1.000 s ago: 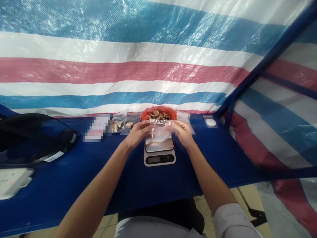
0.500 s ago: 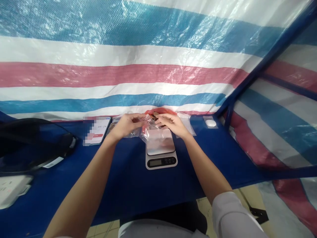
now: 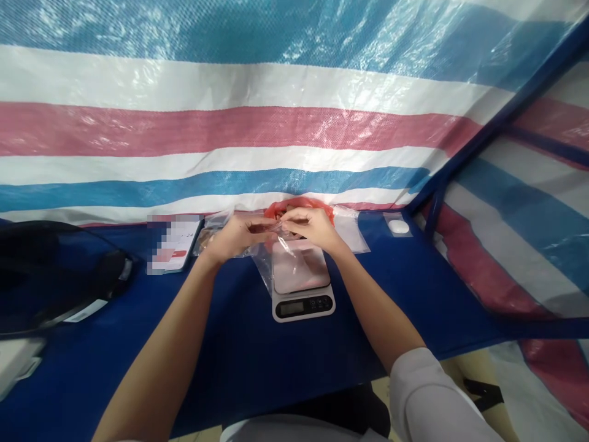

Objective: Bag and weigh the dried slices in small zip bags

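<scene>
My left hand (image 3: 242,235) and my right hand (image 3: 310,227) meet above the back of a white kitchen scale (image 3: 304,309). Both are closed, pinching the top of a clear plastic bag (image 3: 263,270), which hangs down over the left side of the scale's shiny plate. Just behind my fingers lies an open red plastic bag (image 3: 326,207) with brownish pieces inside, partly hidden by my right hand. Beside my left hand is another clear bag (image 3: 205,240) with brown contents. The scale's display is too dim to read.
A phone (image 3: 177,245) lies to the left, near a black headband-like object (image 3: 110,276) and a white box (image 3: 16,362). White plastic bags (image 3: 352,233) and a small packet with a white disc (image 3: 398,227) lie to the right. Striped sheeting (image 3: 257,129) rises behind the blue table (image 3: 230,344).
My right hand has left the red bag's contents and moved left to the clear bag, pinching its top beside my left hand. The clear bag now hangs straighter. The view has shifted slightly.
</scene>
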### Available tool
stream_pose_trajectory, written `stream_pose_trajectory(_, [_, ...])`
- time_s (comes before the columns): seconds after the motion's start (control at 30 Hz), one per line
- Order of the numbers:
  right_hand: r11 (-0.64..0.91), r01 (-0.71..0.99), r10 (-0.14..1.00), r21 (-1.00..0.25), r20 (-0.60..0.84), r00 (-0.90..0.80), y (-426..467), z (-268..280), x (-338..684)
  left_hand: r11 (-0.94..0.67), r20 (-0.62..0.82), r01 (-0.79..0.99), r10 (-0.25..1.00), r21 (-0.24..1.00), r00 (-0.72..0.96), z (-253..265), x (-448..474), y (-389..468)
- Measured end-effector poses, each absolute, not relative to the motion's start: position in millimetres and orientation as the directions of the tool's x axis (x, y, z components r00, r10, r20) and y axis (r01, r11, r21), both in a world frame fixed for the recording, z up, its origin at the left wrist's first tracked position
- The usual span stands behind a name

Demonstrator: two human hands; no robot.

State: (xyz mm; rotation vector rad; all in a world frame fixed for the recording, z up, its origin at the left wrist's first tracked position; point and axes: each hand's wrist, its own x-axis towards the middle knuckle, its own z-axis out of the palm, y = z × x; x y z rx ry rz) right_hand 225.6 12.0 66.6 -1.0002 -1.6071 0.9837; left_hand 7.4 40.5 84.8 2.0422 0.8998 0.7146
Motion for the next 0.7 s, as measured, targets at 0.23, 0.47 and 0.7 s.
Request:
stream_pose_trajectory(0.23, [0.256,0.094,0.960,-0.962,0.241,-0.142,12.0,69.5,236.9,-0.262,0.083,0.347,0.887,0.901,0.454,77.7,-7.1,48.9])
stream_pose_trajectory(0.47, [0.327,0.207,0.928,-0.922,0.272,-0.253,10.2,69.8,236.8,-0.315,0.158,0.295,0.878,0.902,0.452,79.6,-5.0,45.9])
stream_pose_trajectory(0.7, [0.364,0.349,0.928,-0.864,0.305,-0.215,13.1,68.1,232.6,-0.434,0.318,0.395,0.890,0.810,0.327,77.4,2.3,43.0])
